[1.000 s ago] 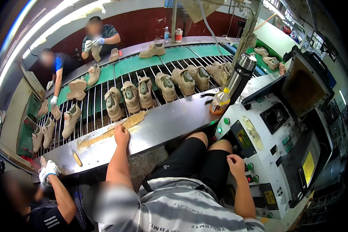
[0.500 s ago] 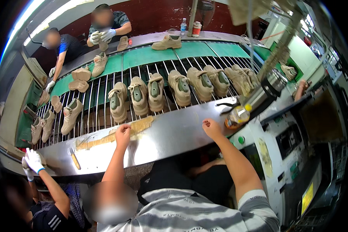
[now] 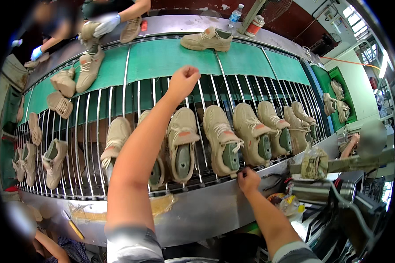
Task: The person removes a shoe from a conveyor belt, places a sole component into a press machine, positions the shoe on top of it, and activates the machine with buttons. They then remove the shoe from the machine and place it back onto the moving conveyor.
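Note:
My left hand is stretched out over the conveyor, above the bars at the edge of the green sheet. Its fingers are curled in, and what they hold, if anything, is hidden. My right hand is closed low at the near edge, by the heels of two beige lace-up shoes, one shoe to its upper left and another shoe above it. Whether it touches either cannot be made out. Green forms fill the shoe openings. My left forearm partly covers a shoe in the row.
Metal bars and a green sheet form the conveyor. A lone shoe lies on its far side. A knife rests on the metal ledge. Bottles, a flask and a machine crowd the right. Gloved co-workers handle shoes at the far left.
My left hand has reached forward and right, out over the conveyor. My right hand has moved from above the ledge to the shoe heels. The view has shifted forward over the conveyor.

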Demonstrator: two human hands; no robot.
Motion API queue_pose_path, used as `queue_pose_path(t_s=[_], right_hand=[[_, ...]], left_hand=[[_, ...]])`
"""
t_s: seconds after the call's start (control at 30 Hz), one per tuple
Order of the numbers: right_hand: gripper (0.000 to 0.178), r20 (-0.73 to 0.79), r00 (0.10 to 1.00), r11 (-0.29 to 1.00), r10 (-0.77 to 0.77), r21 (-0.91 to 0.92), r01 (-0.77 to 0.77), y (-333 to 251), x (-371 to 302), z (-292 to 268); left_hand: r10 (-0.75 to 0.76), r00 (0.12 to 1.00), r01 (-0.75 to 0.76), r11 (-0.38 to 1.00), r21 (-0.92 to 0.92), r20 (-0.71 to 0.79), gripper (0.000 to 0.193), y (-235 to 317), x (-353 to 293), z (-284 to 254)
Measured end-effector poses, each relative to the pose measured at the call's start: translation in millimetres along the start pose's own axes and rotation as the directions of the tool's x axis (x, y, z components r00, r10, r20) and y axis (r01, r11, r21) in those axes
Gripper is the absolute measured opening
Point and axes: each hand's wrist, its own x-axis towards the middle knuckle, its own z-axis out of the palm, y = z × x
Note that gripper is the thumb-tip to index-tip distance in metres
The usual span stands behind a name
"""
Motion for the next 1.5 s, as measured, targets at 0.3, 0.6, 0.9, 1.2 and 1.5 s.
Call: queue_pose_path(t_s=[0.3,0.6,0.9,1.2,1.5], right_hand=[[0.011,-0.083,0.994,0.99,-0.074,0.114,0.084,-15,25,-7],[0.013,-0.018,0.998,0.99,-0.053,0.127,0.054,-8,29,-9],[0.012,-0.052,0.996,0.981,-0.078,0.173,0.086,-15,28,-9],[0.013,-0.024,0.997,0.994,-0.071,0.083,0.073,-15,15,3],[0.014,-0.066,0.997,0.998,0.026,0.053,-0.023,-22,-2,11]], left_hand=[[-0.052,0.949,0.176,0.907,0.383,-0.312,0.063,-91,249,75],[-0.034,0.926,0.198,0.89,0.41,-0.375,0.082,-146,392,107],[0.238,0.961,-0.043,0.632,0.774,-0.142,0.032,-130,298,95],[0.168,0.944,-0.006,0.87,0.494,-0.285,0.036,-33,168,79],[0.016,0.994,-0.019,1.0,-0.024,-0.109,0.029,132,-110,3]])
